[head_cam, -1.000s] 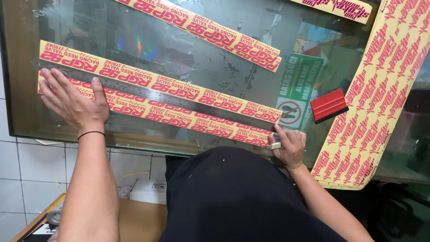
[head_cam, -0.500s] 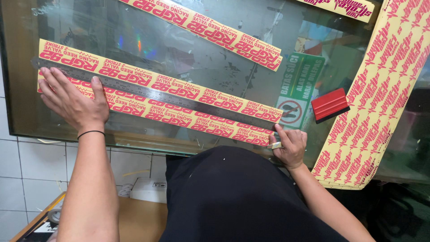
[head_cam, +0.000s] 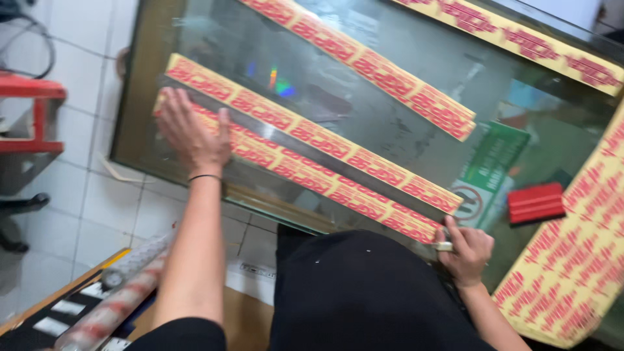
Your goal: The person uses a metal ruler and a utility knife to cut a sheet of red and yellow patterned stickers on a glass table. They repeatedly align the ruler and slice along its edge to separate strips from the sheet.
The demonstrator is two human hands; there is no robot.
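Note:
My left hand lies flat with fingers spread on the left end of a long yellow sticker strip with red lettering, which rests on a glass tabletop. My right hand pinches the strip's right end at the table's near edge, with a small metal tool between its fingers. A metal ruler lies between this strip and a second parallel strip.
A third strip lies farther up the glass. A wide sheet of the same stickers hangs at the right, beside a red squeegee. A red stool stands on the tiled floor at left. A roll lies at lower left.
The view has swung and tilted, so the table appears rotated and more floor shows at left. Both hands stay on the same ends of the strip.

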